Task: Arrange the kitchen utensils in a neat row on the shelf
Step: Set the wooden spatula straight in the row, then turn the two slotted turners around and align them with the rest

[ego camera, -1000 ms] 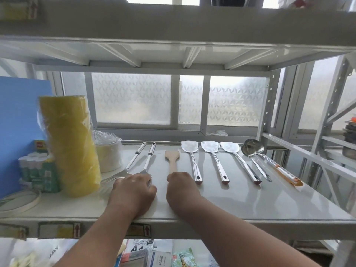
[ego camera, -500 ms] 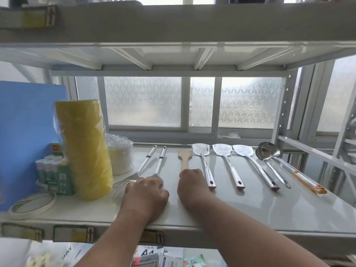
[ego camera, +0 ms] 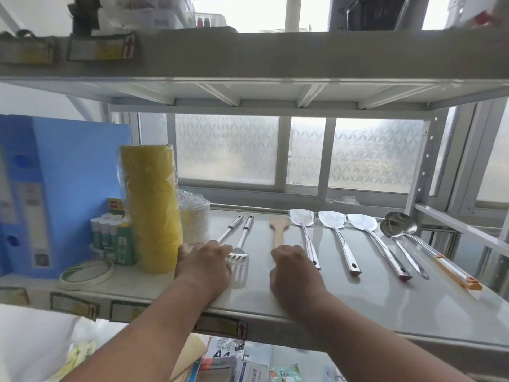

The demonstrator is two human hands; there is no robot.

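On the grey shelf (ego camera: 358, 304) the utensils lie in a row, pointing front to back. My left hand (ego camera: 203, 267) is curled over the head of the leftmost steel turner (ego camera: 230, 230). Just right of it lies a second slotted turner (ego camera: 239, 256), its head touching my fingers. My right hand (ego camera: 293, 267) is closed over the handle end of the wooden spatula (ego camera: 279, 230). Further right lie three steel spatulas (ego camera: 332, 220) and two ladles (ego camera: 396, 227), one with an orange handle (ego camera: 457, 275).
A tall yellow roll stack (ego camera: 151, 208), a wrapped white roll (ego camera: 194, 221), glue sticks (ego camera: 108, 232), a tape ring (ego camera: 86, 272) and blue file boxes (ego camera: 55, 188) crowd the shelf's left end. Another shelf (ego camera: 275, 56) hangs close overhead. A frosted window is behind.
The view has shifted right and up. The second turner's slotted head, hidden under my left hand before, now shows beside it. Both hands stay on the same utensils.
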